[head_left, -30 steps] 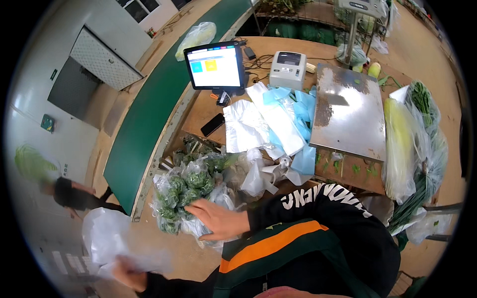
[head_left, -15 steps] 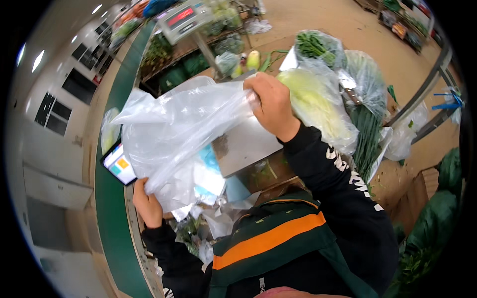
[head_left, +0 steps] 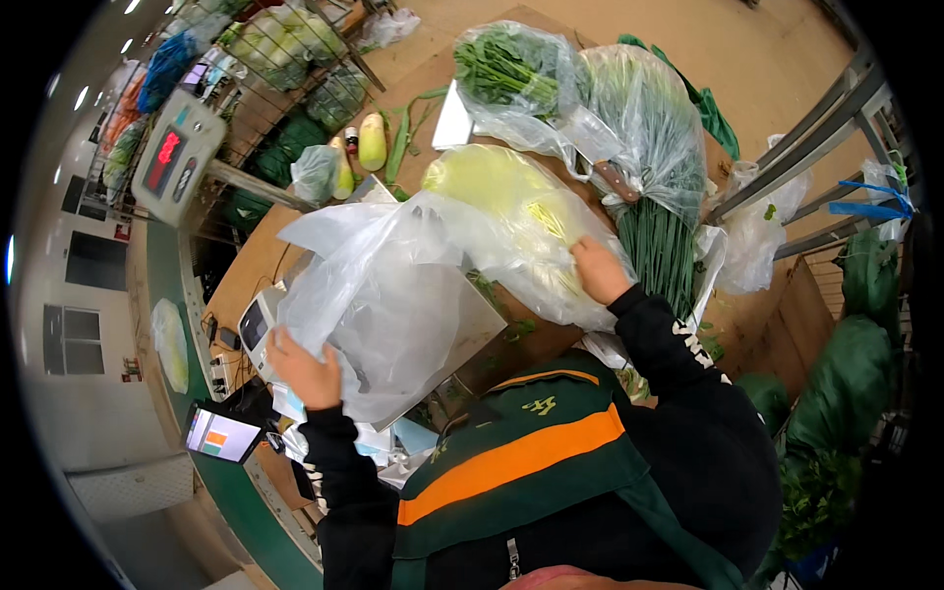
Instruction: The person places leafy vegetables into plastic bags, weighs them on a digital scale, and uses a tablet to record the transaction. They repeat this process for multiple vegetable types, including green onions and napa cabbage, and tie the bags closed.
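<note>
A clear plastic bag [head_left: 393, 305], loosely spread, lies over a metal scale platform [head_left: 482, 320] in front of me. At its left edge my left hand [head_left: 307, 369] is closed on the film. Off to the right, my right hand [head_left: 600, 270] has its fingers curled against a bag of pale yellow-green vegetables [head_left: 506, 192], seeming to grip its side; the fingertips are partly hidden. Beyond that hand are long dark green stalks [head_left: 659, 261] in a clear bag, and farther back a bag of leafy greens [head_left: 506, 74].
A scale display [head_left: 177, 157] on a post stands at the left. Below it are a small grey-white device [head_left: 258, 329] and a lit screen [head_left: 224, 433]. Pale gourd-like vegetables [head_left: 373, 143] lie at the back. Metal rails [head_left: 826, 147] and green sacks [head_left: 836, 379] are at the right.
My right hand has let go of the clear plastic bag and moved right to the bagged yellow-green vegetables. The clear bag has come down over the platform. The view has turned right.
</note>
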`<state>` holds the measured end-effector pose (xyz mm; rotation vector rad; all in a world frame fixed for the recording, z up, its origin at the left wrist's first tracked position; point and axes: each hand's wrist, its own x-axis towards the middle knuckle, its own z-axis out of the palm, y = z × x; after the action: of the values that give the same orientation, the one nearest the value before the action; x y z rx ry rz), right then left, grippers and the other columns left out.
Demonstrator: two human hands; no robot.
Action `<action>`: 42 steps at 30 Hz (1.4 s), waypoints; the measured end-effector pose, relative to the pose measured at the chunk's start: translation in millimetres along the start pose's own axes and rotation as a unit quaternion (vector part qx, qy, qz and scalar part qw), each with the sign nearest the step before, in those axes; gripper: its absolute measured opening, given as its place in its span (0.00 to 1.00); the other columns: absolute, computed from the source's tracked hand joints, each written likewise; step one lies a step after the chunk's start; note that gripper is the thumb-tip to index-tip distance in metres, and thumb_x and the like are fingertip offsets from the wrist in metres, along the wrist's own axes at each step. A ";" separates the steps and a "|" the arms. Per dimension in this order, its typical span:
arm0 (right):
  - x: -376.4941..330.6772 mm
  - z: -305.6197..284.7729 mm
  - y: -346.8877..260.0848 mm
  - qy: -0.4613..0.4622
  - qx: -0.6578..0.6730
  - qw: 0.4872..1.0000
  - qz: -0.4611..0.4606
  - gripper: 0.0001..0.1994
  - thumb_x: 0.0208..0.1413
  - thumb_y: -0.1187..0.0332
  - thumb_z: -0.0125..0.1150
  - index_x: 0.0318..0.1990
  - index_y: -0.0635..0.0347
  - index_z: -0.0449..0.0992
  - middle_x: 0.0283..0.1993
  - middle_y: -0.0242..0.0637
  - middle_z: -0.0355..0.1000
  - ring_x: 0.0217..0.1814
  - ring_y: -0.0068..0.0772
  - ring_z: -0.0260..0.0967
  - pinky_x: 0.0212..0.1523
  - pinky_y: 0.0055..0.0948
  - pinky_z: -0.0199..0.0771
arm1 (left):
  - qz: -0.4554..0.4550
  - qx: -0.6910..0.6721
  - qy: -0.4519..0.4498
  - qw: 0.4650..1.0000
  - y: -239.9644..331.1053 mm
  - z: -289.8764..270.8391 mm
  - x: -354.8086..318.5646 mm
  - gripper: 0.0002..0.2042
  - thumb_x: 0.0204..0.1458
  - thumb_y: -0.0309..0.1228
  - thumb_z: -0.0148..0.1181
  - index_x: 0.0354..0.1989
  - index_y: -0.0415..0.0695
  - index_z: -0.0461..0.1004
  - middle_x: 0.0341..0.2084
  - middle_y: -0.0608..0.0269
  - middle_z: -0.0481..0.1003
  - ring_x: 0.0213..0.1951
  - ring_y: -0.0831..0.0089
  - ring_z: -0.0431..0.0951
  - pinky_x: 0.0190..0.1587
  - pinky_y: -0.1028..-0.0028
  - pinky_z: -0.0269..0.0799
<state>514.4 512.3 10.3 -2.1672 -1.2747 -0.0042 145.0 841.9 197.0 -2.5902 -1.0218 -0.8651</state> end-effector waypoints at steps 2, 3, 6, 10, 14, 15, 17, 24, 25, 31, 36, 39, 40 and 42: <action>20.2 -8.0 -31.9 -0.036 0.023 0.997 -0.071 0.09 0.48 0.79 0.55 0.39 0.66 0.71 0.45 0.54 0.71 0.42 0.59 0.74 0.42 0.49 0.75 | 0.075 -0.210 -0.072 0.972 99.3 -0.8 14.2 0.21 0.44 0.16 0.58 0.50 0.37 0.72 0.47 0.47 0.75 0.51 0.47 0.74 0.57 0.56 0.68; 29.8 -12.2 -48.8 -0.139 0.035 0.987 -0.080 0.10 0.48 0.78 0.56 0.40 0.65 0.73 0.45 0.53 0.73 0.42 0.58 0.74 0.42 0.49 0.76 | 0.118 -0.375 -0.205 0.896 139.9 4.7 7.8 0.19 0.44 0.14 0.55 0.48 0.40 0.74 0.44 0.51 0.76 0.47 0.50 0.76 0.52 0.59 0.72; 5.3 23.9 10.6 -0.222 -0.062 0.973 0.015 0.13 0.49 0.74 0.58 0.43 0.61 0.78 0.44 0.50 0.76 0.42 0.53 0.76 0.39 0.46 0.77 | 0.254 -0.513 -0.363 0.735 261.6 37.2 8.9 0.11 0.51 0.19 0.53 0.41 0.43 0.77 0.36 0.49 0.78 0.43 0.51 0.78 0.42 0.63 0.75; 34.0 -51.0 55.1 -0.360 -0.317 0.820 0.313 0.11 0.61 0.65 0.54 0.41 0.53 0.84 0.49 0.41 0.80 0.50 0.44 0.78 0.36 0.45 0.75 | 0.343 -0.167 -0.498 0.779 303.5 176.9 -18.0 0.13 0.56 0.35 0.53 0.45 0.44 0.80 0.37 0.48 0.80 0.45 0.53 0.79 0.46 0.58 0.74; 11.9 -76.5 44.7 -0.282 -0.247 0.919 0.118 0.11 0.52 0.70 0.60 0.43 0.62 0.75 0.45 0.43 0.72 0.49 0.50 0.70 0.45 0.47 0.71 | 0.439 -0.088 -0.571 0.688 306.2 193.3 -33.2 0.12 0.55 0.35 0.55 0.41 0.44 0.81 0.37 0.51 0.80 0.45 0.54 0.80 0.49 0.53 0.72; 3.6 -62.2 45.1 -0.228 -0.202 0.951 0.060 0.12 0.53 0.67 0.59 0.43 0.64 0.75 0.43 0.44 0.71 0.49 0.51 0.70 0.47 0.47 0.72 | 0.488 -0.096 -0.551 0.670 309.1 184.0 -37.4 0.12 0.54 0.35 0.55 0.39 0.45 0.82 0.37 0.50 0.80 0.45 0.54 0.80 0.49 0.53 0.73; -4.3 -23.8 36.8 -0.190 -0.150 0.969 0.042 0.21 0.47 0.61 0.65 0.44 0.67 0.72 0.44 0.48 0.69 0.51 0.52 0.67 0.49 0.47 0.72 | 0.561 -0.176 -0.454 0.670 303.8 174.9 -57.9 0.11 0.53 0.34 0.55 0.36 0.44 0.83 0.39 0.50 0.79 0.46 0.51 0.80 0.49 0.55 0.74; -11.8 35.9 39.1 -0.340 -0.156 0.879 0.295 0.53 0.31 0.49 0.81 0.61 0.76 0.59 0.55 0.62 0.67 0.54 0.61 0.72 0.55 0.46 0.75 | 0.489 -0.184 -0.627 0.578 295.7 167.4 -109.6 0.12 0.49 0.33 0.58 0.36 0.39 0.82 0.40 0.47 0.79 0.45 0.48 0.80 0.49 0.57 0.76; -5.3 36.3 50.5 -0.312 -0.141 0.893 0.293 0.46 0.31 0.51 0.81 0.55 0.75 0.68 0.52 0.62 0.71 0.50 0.58 0.75 0.52 0.45 0.76 | 0.479 -0.157 -0.658 0.559 295.4 164.2 -111.7 0.12 0.49 0.33 0.59 0.37 0.39 0.82 0.42 0.46 0.78 0.46 0.47 0.79 0.50 0.57 0.76; 23.5 -8.1 96.1 -0.348 0.006 0.915 0.203 0.28 0.33 0.53 0.78 0.34 0.71 0.81 0.37 0.58 0.78 0.44 0.54 0.78 0.45 0.42 0.77 | 0.339 -0.309 -0.602 0.654 296.1 137.3 -98.6 0.25 0.46 0.34 0.62 0.53 0.35 0.71 0.50 0.39 0.72 0.51 0.45 0.75 0.53 0.56 0.73; 13.3 23.5 102.8 -0.442 -0.034 0.894 0.069 0.23 0.31 0.60 0.75 0.36 0.66 0.83 0.36 0.56 0.79 0.41 0.54 0.78 0.44 0.41 0.77 | 0.260 -0.459 -0.383 0.758 333.6 149.8 -93.7 0.36 0.44 0.38 0.67 0.60 0.34 0.60 0.52 0.36 0.67 0.52 0.40 0.70 0.55 0.55 0.68; 36.8 2.2 95.1 -0.380 -0.044 0.902 0.200 0.26 0.30 0.61 0.75 0.38 0.71 0.80 0.38 0.58 0.78 0.44 0.53 0.78 0.45 0.41 0.77 | 0.353 -0.367 -0.414 0.755 329.5 172.8 -132.0 0.38 0.41 0.42 0.68 0.62 0.38 0.64 0.53 0.38 0.67 0.59 0.44 0.65 0.64 0.48 0.57; 40.6 -9.5 91.9 -0.327 -0.019 0.913 0.243 0.27 0.30 0.61 0.75 0.38 0.72 0.80 0.38 0.58 0.78 0.44 0.53 0.78 0.45 0.41 0.77 | 0.406 -0.334 -0.377 0.762 326.5 173.3 -141.5 0.38 0.41 0.42 0.68 0.63 0.39 0.64 0.54 0.40 0.67 0.61 0.45 0.64 0.65 0.47 0.54; 31.8 -8.5 94.4 -0.348 0.004 0.906 0.242 0.30 0.32 0.58 0.76 0.39 0.75 0.78 0.40 0.61 0.77 0.46 0.54 0.78 0.46 0.41 0.77 | 0.411 -0.327 -0.384 0.760 330.9 172.3 -146.6 0.39 0.42 0.47 0.67 0.64 0.43 0.66 0.57 0.42 0.66 0.65 0.47 0.60 0.68 0.43 0.48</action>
<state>608.7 500.6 -20.9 -2.5147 -1.0131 1.0563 361.0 589.0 -26.7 -3.5286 0.5535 0.1722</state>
